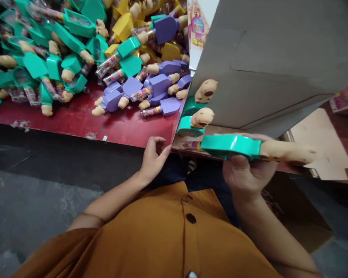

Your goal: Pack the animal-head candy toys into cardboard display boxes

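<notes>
My right hand (246,173) is closed around a teal toy candy dispenser (230,146), held sideways with its beige animal figure (290,151) pointing right. The clear-wrapped candy tube (191,145) at its other end points into an open cardboard display box (220,129). Inside the box, along its left side, two more teal pieces (190,126) stand with their animal figures (203,117) upward. My left hand (153,160) is at the box's front left corner, a fingertip touching or nearly touching the edge. Its fingers are loosely curled and apart, with nothing visible between them.
On the red table (127,129), a heap of teal toys (36,65) lies left, with purple ones (159,85) and yellow ones (123,27) nearer the box. The tall grey box panel (272,50) blocks the view behind. Flat cardboard (321,143) lies right; an open carton (298,216) stands below.
</notes>
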